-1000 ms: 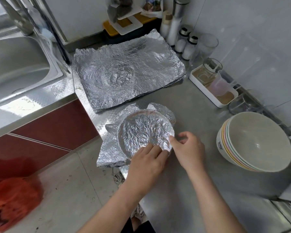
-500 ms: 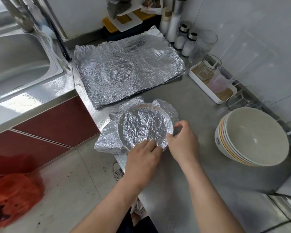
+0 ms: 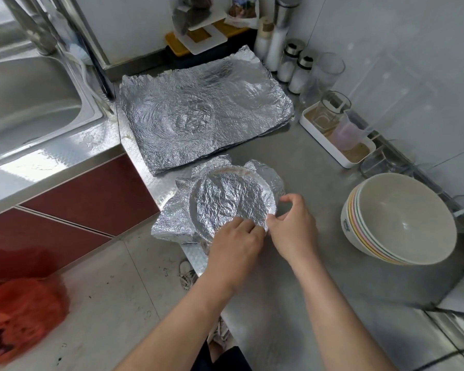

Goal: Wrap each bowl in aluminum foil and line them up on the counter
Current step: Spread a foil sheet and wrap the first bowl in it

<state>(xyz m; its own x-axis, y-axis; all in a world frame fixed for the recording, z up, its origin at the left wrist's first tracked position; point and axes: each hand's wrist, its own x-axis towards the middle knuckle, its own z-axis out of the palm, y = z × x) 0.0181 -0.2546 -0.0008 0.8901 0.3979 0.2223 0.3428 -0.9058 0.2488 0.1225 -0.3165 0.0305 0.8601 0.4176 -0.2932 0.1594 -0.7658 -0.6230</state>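
foiled bowl (image 3: 231, 202), fingers (image 3: 243, 226) at rim (near side)

I log the left grip (image 3: 233, 253) and the right grip (image 3: 292, 231) as bare hands. The left forearm (image 3: 172, 325) and the right forearm (image 3: 340, 317) are uncovered as far as the lower frame edge. Between them I note a dark garment (image 3: 223, 357), navy or black; I cannot tell which. One pale laced shoe (image 3: 187, 274) is visible. A second pale shoe (image 3: 221, 334) is mostly hidden.
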